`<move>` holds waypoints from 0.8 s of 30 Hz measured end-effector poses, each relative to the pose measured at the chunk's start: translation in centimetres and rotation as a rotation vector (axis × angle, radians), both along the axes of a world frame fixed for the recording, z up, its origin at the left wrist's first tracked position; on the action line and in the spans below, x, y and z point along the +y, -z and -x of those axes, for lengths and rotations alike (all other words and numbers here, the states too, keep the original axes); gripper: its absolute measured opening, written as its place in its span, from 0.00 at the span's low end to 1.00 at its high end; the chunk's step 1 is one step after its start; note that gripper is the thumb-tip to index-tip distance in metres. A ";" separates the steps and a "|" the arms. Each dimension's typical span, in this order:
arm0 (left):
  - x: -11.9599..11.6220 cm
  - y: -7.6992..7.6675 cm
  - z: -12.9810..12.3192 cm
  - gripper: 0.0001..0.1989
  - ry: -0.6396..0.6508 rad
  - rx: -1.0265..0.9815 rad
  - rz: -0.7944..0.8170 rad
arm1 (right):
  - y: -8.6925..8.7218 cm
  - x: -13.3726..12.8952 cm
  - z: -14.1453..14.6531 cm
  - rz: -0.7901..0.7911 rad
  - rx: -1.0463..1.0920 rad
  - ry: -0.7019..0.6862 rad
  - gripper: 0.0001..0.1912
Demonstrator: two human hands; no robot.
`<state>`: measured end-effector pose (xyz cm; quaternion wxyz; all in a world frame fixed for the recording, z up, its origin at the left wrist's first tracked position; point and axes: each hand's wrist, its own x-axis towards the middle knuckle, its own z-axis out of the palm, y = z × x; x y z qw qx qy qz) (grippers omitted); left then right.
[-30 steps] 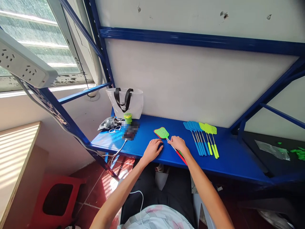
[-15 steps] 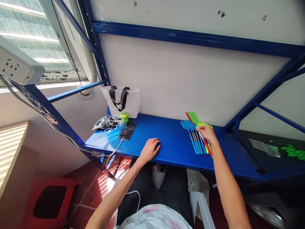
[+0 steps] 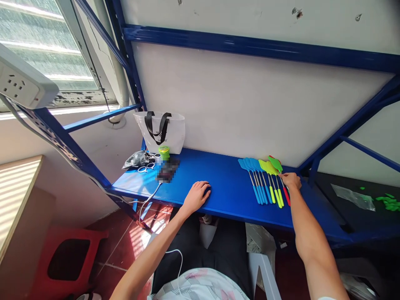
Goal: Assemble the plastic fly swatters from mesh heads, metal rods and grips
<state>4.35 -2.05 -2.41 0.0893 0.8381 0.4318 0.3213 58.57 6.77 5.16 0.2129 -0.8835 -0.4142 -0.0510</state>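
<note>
Several blue spatulas (image 3: 253,164) lie side by side on the blue table (image 3: 225,183), heads toward the wall. Yellow-green spatulas (image 3: 267,167) lie just right of them. At the right end of the row, my right hand (image 3: 291,181) is closed on a spatula with a green head (image 3: 275,163). A red handle (image 3: 286,196) shows below that hand, and a bit of red shows behind the green head. My left hand (image 3: 196,196) rests on the table's front edge, fingers loosely spread, holding nothing.
On the left of the table are a white bag (image 3: 170,131), a green tub (image 3: 164,153), scissors (image 3: 142,169), a plastic bag (image 3: 137,159) and a blurred dark device (image 3: 168,171) with a cable. Green pieces (image 3: 389,203) lie at the far right. A red stool (image 3: 84,266) stands below.
My right hand has moved right and lowered the green-headed spatula beside the row. The yellow-green spatulas are now uncovered. My left hand has stayed in place.
</note>
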 end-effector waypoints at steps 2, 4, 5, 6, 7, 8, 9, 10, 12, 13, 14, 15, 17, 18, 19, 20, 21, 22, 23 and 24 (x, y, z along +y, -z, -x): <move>-0.1 -0.1 0.0 0.14 -0.003 0.006 0.000 | 0.6 0.1 -0.1 0.057 0.070 0.053 0.15; -0.1 -0.1 0.1 0.14 -0.005 0.011 0.002 | 1.0 -0.1 -0.4 0.094 0.127 0.085 0.15; -0.1 -0.1 0.1 0.14 -0.005 0.013 0.003 | 1.1 -0.2 -0.4 0.103 0.147 0.093 0.14; -0.1 -0.2 0.1 0.14 -0.004 0.013 0.004 | 1.2 -0.4 -0.5 0.107 0.161 0.102 0.14; -0.1 -0.2 0.1 0.14 -0.003 0.012 0.004 | 1.3 -0.5 -0.6 0.107 0.171 0.112 0.14; -0.1 -0.2 0.0 0.14 -0.003 0.010 0.002 | 1.3 -0.6 -0.6 0.104 0.176 0.124 0.15; -0.2 -0.1 0.0 0.14 -0.002 0.009 0.001 | 1.3 -0.6 -0.7 0.098 0.178 0.139 0.16; -0.2 -0.1 0.0 0.14 -0.002 0.009 -0.001 | 1.3 -0.6 -0.7 0.093 0.179 0.151 0.17; -0.2 -0.2 0.0 0.13 -0.003 0.012 -0.002 | 1.3 -0.5 -0.8 0.091 0.184 0.154 0.19; -0.2 -0.2 0.0 0.13 -0.004 0.013 -0.001 | 1.4 -0.4 -0.9 0.094 0.189 0.143 0.19; -0.3 -0.3 0.0 0.13 -0.006 0.015 0.002 | 1.5 -0.4 -0.9 0.100 0.193 0.124 0.19; -0.3 -0.3 0.0 0.13 -0.009 0.016 0.003 | 1.7 -0.4 -0.9 0.108 0.197 0.101 0.21; -0.4 -0.5 -0.1 0.13 -0.014 0.024 0.005 | 2.3 -0.5 -0.9 0.115 0.189 0.051 0.26; -0.4 -0.5 -0.1 0.13 -0.015 0.031 0.005 | 2.7 -0.6 -0.9 0.110 0.176 0.028 0.31; -0.4 -0.6 -0.1 0.13 -0.016 0.037 0.005 | 3.2 -0.7 -0.8 0.102 0.159 0.005 0.37; -0.4 -0.6 -0.2 0.13 -0.016 0.042 0.006 | 3.7 -0.9 -0.8 0.095 0.143 -0.018 0.42; -0.4 -0.6 -0.2 0.13 -0.017 0.046 0.006 | 4.1 -1.0 -0.8 0.091 0.127 -0.042 0.45; -0.4 -0.6 -0.2 0.13 -0.018 0.048 0.006 | 4.5 -1.1 -0.8 0.093 0.116 -0.065 0.46; -0.4 -0.5 -0.2 0.13 -0.019 0.048 0.004 | 4.8 -1.1 -0.9 0.100 0.107 -0.083 0.47; -0.4 -0.5 -0.2 0.13 -0.020 0.047 0.002 | 5.0 -1.1 -0.9 0.111 0.102 -0.099 0.46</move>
